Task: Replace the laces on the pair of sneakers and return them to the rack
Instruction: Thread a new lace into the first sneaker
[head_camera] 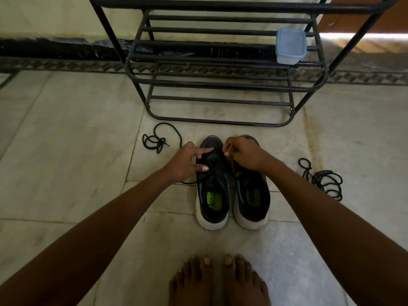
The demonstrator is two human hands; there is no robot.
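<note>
Black lace (pixel 228 153) pinched by right hand (pixel 244 153) fingers (pixel 227 153).

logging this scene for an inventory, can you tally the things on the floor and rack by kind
Black sneakers with white soles: 2, the left one and the right one
Loose black laces lying on the floor: 2, one at left, one at right
Black metal tube shoe rack: 1
Pale blue lidded plastic box: 1
Total: 6

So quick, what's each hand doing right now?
Left hand: fingers straight, pressing on the left sneaker, gripping nothing.
Right hand: pinching the lace over that sneaker's front.
</note>
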